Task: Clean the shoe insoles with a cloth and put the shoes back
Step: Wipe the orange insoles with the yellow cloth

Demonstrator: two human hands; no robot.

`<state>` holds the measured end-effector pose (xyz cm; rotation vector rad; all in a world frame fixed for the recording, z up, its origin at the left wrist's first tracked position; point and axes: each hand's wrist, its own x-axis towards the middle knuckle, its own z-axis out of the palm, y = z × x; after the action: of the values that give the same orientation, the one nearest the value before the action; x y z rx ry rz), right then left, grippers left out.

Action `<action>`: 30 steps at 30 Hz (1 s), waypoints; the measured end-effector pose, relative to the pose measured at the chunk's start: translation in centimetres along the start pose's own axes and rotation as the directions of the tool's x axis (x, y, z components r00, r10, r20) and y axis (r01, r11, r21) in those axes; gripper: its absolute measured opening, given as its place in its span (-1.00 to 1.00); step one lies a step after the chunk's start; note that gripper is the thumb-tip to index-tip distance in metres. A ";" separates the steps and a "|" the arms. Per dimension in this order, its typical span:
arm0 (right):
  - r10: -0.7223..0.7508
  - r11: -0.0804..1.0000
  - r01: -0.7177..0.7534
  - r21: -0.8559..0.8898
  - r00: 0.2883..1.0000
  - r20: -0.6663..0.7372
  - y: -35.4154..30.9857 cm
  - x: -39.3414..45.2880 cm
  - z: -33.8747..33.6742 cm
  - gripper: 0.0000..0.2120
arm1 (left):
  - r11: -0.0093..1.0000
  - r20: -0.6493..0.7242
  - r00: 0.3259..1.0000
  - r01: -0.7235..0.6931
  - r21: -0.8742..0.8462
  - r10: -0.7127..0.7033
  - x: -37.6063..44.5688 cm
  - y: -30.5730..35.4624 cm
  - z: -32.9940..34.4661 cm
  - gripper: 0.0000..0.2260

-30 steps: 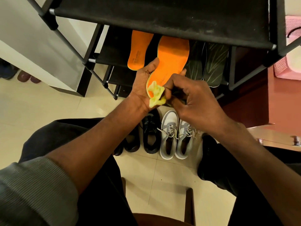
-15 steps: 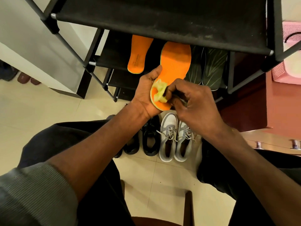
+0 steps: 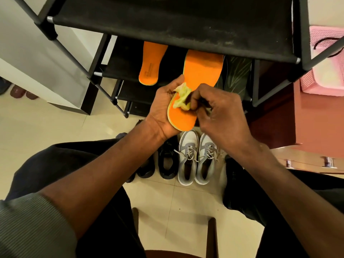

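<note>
My left hand [image 3: 163,108] holds an orange insole [image 3: 202,71] from beneath, thumb along its left edge. My right hand [image 3: 221,112] pinches a crumpled yellow cloth [image 3: 181,98] and presses it on the insole's middle. A second orange insole [image 3: 150,64] lies on the black rack shelf behind. Two dark patterned insoles [image 3: 236,73] lie on the same shelf to the right. On the floor below my hands stand a grey-and-white pair of sneakers [image 3: 195,159] and a black pair of shoes [image 3: 163,161].
The black shoe rack [image 3: 167,19] fills the top of the view, its upper shelf overhanging the insoles. A pink basket [image 3: 323,58] sits at the right on a reddish surface. A wooden chair edge [image 3: 210,237] shows between my knees. Slippers [image 3: 18,90] lie far left.
The cloth has slid from the insole's heel end up toward its middle. The heel of the insole now shows below the cloth.
</note>
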<state>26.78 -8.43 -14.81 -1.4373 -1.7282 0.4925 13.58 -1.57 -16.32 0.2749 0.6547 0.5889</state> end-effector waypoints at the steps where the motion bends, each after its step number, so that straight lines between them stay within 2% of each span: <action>1: 0.026 1.000 -0.026 -0.016 0.998 -0.052 0.4 0.4 -0.2 -0.76 | 1.000 0.010 1.000 0.014 0.008 -0.015 0.0 -0.3 0.2 -0.64; 4: 0.106 0.992 -0.097 0.080 0.988 -0.113 0.0 1.2 0.2 -0.78 | 1.000 0.044 0.999 0.012 0.018 -0.012 0.1 -0.9 0.5 -0.67; 8: 0.059 0.969 -0.053 0.240 0.998 -0.018 -2.4 0.2 1.4 -0.83 | 0.996 -0.041 0.996 -0.083 0.022 0.084 0.4 -0.5 -0.4 -0.74; 9: 0.039 0.967 -0.043 0.251 0.999 0.021 -2.6 -0.1 1.2 -0.82 | 0.996 -0.081 0.994 -0.074 0.052 0.078 0.5 -0.5 -1.0 -0.64; 10: 0.018 0.971 -0.031 0.237 0.998 0.059 -2.4 -0.4 0.9 -0.80 | 0.997 -0.079 0.996 -0.031 0.077 0.037 0.6 -0.2 -1.3 -0.50; 11: -0.008 0.980 -0.009 0.198 0.996 0.084 -2.1 -0.7 0.5 -0.78 | 0.990 -0.089 0.994 -0.044 0.135 0.056 0.3 0.0 -0.7 -0.47; 13: -0.054 0.996 0.048 0.080 0.996 0.069 -1.3 -0.8 0.0 -0.75 | 0.983 -0.093 0.993 -0.053 0.175 0.070 -0.7 0.6 0.8 -0.60; 14: -0.060 0.998 0.059 0.027 0.998 0.034 -0.7 -0.6 -0.1 -0.74 | 0.992 -0.060 0.997 -0.034 0.118 0.041 -0.6 0.4 0.7 -0.61; 15: -0.047 0.999 0.047 -0.004 0.999 -0.012 0.0 -0.1 -0.3 -0.74 | 0.988 -0.079 0.995 -0.040 0.150 0.053 -0.6 0.0 0.7 -0.62; 17: 0.019 1.000 -0.017 0.016 0.995 -0.093 0.8 1.0 -0.3 -0.74 | 0.973 -0.147 0.984 -0.064 0.223 0.098 -0.8 -0.4 0.7 -0.63; 19: 0.066 0.994 -0.058 0.089 0.993 -0.100 0.5 1.5 0.2 -0.76 | 0.946 -0.190 0.964 -0.126 0.299 0.188 -1.1 -0.3 0.5 -0.66; 21: 0.079 0.980 -0.070 0.186 0.996 -0.042 -0.7 1.3 1.1 -0.77 | 0.925 -0.123 0.951 -0.236 0.298 0.282 -2.0 0.0 -0.7 -0.68; 23: 0.054 0.965 -0.056 0.258 0.998 0.015 -2.0 0.5 1.9 -0.78 | 0.985 -0.005 0.985 -0.172 0.022 0.172 -2.3 0.2 -2.0 -0.61; 24: 0.035 0.960 -0.047 0.277 0.998 0.045 -2.2 0.1 2.0 -0.79 | 0.995 0.010 0.999 -0.041 0.086 0.040 -3.3 0.4 -2.1 -0.56; 25: 0.019 0.958 -0.041 0.284 0.997 0.081 -2.3 -0.4 1.9 -0.79 | 0.970 -0.097 0.995 -0.008 0.242 0.032 -4.3 0.1 -1.7 -0.60; 26: 0.003 0.961 -0.035 0.274 0.993 0.116 -2.2 -0.8 1.7 -0.79 | 0.917 -0.177 0.976 -0.048 0.396 0.127 -5.1 -0.2 -2.4 -0.69; 27: -0.013 0.969 -0.023 0.247 0.989 0.146 -2.0 -1.1 1.3 -0.78 | 0.922 -0.202 0.968 -0.066 0.382 0.152 -5.2 -0.3 -2.5 -0.77; 28: -0.025 0.979 -0.009 0.206 0.986 0.163 -1.6 -1.3 1.0 -0.76 | 0.963 -0.140 0.983 -0.076 0.260 0.115 -4.3 -0.3 -2.1 -0.81; 29: -0.031 0.987 0.006 0.158 0.987 0.159 -1.2 -1.3 0.7 -0.75 | 0.991 -0.035 0.997 -0.061 0.117 0.066 -3.1 0.1 -1.6 -0.70; 30: -0.033 0.994 0.019 0.105 0.991 0.131 -0.8 -1.2 0.5 -0.74 | 0.999 -0.068 0.997 -0.047 -0.009 0.046 -1.4 0.5 -0.9 -0.60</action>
<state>25.92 -9.65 -14.93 -1.3326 -1.7961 0.6669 11.88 -1.99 -16.10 0.2617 0.7124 0.6482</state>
